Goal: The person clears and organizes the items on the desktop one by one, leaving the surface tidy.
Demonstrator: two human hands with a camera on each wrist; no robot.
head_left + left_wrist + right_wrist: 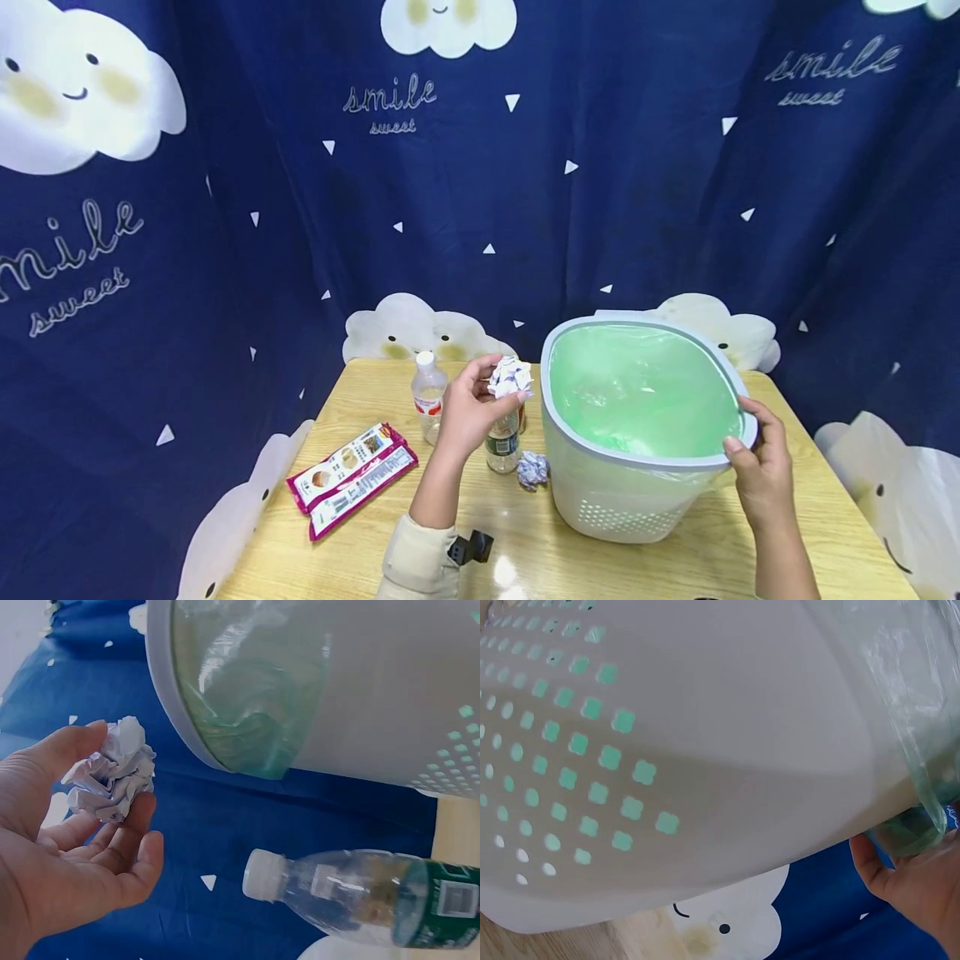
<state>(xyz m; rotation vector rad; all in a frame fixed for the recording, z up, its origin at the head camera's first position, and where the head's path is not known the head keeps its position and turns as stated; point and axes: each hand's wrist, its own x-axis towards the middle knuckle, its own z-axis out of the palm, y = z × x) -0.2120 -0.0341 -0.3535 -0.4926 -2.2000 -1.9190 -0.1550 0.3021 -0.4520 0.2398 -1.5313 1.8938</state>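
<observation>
My left hand (471,417) pinches a crumpled white paper ball (511,377) between thumb and fingers, raised just left of the bin's rim. In the left wrist view the paper ball (112,771) shows against the blue curtain. A pale plastic trash bin (618,508) stands tilted toward me on the table, lined with a green translucent bag (637,387). On its right side my right hand (767,467) grips the rim, thumb on top at the front corner. The right wrist view shows part of that hand (915,889) beside overhanging bag film (911,682).
Another crumpled paper ball (532,470) lies left of the bin. Beside it stands a clear bottle with a green label (502,448), partly behind my left hand. Farther left are a red-labelled bottle (429,404) and a magenta-and-white snack package (352,479) on the wooden table (300,562).
</observation>
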